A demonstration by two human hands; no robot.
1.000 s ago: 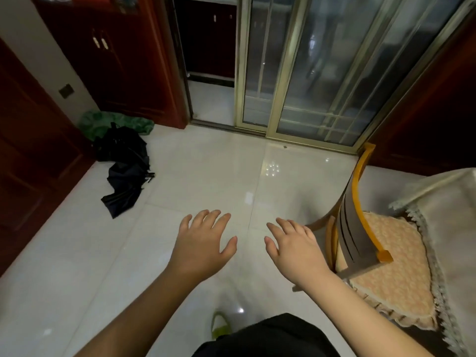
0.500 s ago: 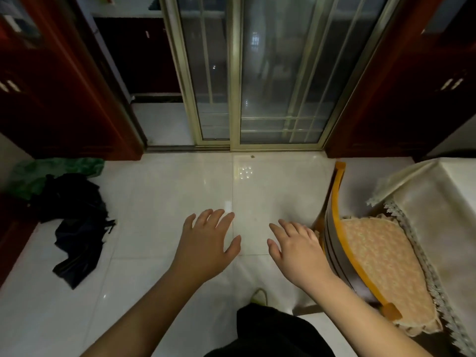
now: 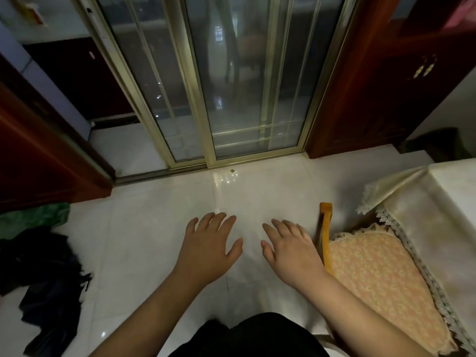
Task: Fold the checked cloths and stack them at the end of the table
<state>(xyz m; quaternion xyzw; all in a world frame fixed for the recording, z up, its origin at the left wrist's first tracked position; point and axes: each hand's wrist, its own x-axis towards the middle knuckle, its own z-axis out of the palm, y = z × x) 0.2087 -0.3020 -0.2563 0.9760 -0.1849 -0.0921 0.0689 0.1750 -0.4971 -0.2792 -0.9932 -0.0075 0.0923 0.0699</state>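
Hovering palm-down over the pale tiled floor (image 3: pixel 154 240): left hand (image 3: pixel 206 251) and right hand (image 3: pixel 291 256), side by side, fingers spread and slack, gripping nothing. Checked cloths not visible anywhere in frame, so their look can't be told. Table (image 3: pixel 453 228) at right edge under a cream lace-trimmed cover. Wooden chair (image 3: pixel 325 228) with peach cushion (image 3: pixel 381 276) just beside the right hand. Dark garments (image 3: pixel 43 279) heaped on floor at left.

No text, label, brand, number or sign is legible anywhere in view
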